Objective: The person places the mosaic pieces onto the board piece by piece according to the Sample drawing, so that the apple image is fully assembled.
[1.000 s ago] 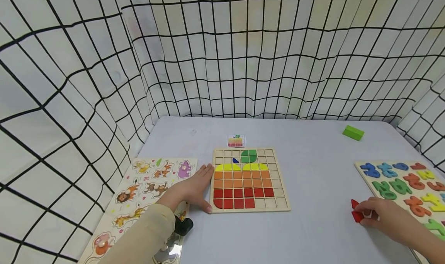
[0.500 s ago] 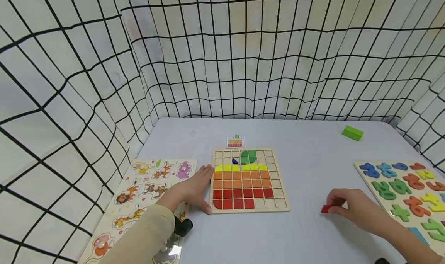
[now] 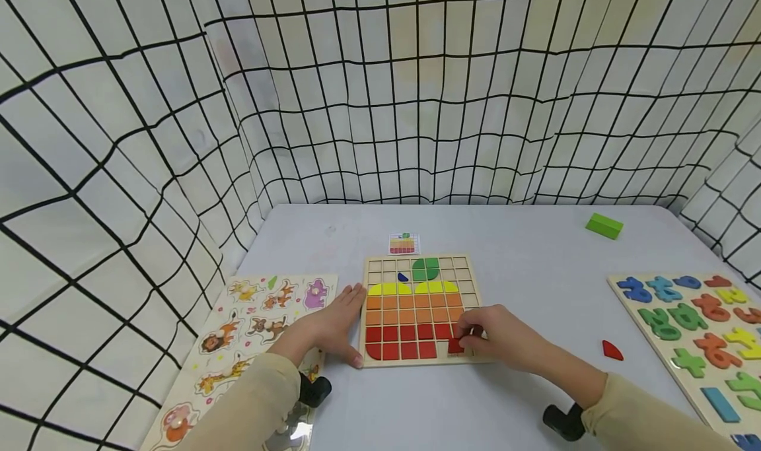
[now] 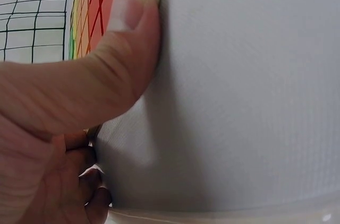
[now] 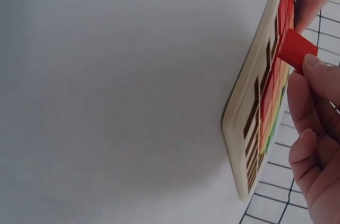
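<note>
A wooden grid board [image 3: 428, 365] lies mid-table, its cells filled with red, orange, yellow and green tiles and one small blue piece [image 3: 403, 277]. My left hand [image 3: 329, 325] rests along the board's left edge, fingers straight, thumb at the near left corner; the left wrist view shows the thumb [image 4: 130, 19] against the rim. Between thumb and fingertips my right hand [image 3: 496, 335] pinches a red square tile [image 5: 297, 49], tilted over the bottom row's right part. In that row, red tiles [image 3: 409, 350] fill the left cells. One red rounded-corner piece [image 3: 612, 350] lies on the table to the right.
Left of the board is an animal peg puzzle [image 3: 261, 332], partly under my left forearm. A number puzzle board [image 3: 672, 352] lies at the right. Behind the grid board is a small pattern card [image 3: 404, 243]; a green block [image 3: 604, 226] sits far right. Black netting [image 3: 416, 107] surrounds the table.
My right hand has carried the red tile leftward from beside the number puzzle to the grid board. One red piece stays behind on the table. My left hand has kept its place.
</note>
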A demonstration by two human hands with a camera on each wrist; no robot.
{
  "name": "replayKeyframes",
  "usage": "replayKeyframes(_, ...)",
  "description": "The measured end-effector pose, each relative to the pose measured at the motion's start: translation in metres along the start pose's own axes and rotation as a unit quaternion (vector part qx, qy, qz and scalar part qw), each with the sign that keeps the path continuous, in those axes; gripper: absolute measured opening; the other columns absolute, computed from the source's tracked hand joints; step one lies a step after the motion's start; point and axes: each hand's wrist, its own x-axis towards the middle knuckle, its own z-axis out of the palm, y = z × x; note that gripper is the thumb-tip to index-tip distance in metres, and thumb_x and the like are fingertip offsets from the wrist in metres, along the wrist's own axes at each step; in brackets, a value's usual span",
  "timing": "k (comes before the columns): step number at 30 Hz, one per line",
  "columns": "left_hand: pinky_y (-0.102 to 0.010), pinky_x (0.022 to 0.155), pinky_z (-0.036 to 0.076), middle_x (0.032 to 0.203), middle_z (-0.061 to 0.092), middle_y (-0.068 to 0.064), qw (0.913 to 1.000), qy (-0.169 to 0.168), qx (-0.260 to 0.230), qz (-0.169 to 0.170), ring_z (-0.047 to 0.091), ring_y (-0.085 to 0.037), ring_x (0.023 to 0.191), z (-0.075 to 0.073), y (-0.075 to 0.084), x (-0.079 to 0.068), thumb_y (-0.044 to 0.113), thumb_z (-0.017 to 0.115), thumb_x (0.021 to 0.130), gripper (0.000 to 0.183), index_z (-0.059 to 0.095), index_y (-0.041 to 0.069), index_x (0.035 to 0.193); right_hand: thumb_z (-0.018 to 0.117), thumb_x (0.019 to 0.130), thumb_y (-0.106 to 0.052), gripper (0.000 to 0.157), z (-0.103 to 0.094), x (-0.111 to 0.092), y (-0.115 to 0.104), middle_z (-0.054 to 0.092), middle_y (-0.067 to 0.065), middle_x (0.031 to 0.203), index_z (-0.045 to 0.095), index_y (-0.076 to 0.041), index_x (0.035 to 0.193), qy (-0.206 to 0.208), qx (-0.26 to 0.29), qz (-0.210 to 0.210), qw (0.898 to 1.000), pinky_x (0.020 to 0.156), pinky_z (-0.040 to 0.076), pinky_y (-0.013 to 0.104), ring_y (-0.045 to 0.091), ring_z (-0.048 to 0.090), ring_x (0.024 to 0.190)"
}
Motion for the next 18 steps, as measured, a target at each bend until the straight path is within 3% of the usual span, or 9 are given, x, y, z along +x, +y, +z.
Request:
replayKeyframes(9,-0.049,0.131,0.012,0.172,0.008,-0.019,1.0000,0.000,0.004,0.005,0.003,-0.036,0.161,-0.001,0.001,-0.001,0.033,0.092,0.074,0.124,0.013,-0.002,0.162,0.077,0.089,-0.007,0.006,0.013,0.014,-0.005,0.069,-0.010,0.083,0.076,-0.011,0.092,0.000,-0.011,-0.005,1.000,0.066,0.052,0.018,0.005,0.054,0.076)
replayKeyframes(18,-0.050,0.131,0.012,0.172,0.008,-0.019,0.9999,0.003,0.009,0.009,0.003,-0.037,0.161,-0.001,-0.001,0.000,0.034,0.092,0.073,0.125,0.013,-0.003,0.162,0.080,0.086,-0.005,0.007,0.021,0.014,-0.008,0.069,-0.007,0.084,0.079,-0.010,0.090,0.029,-0.065,-0.018,0.997,0.068,0.055,0.019,0.004,0.056,0.077)
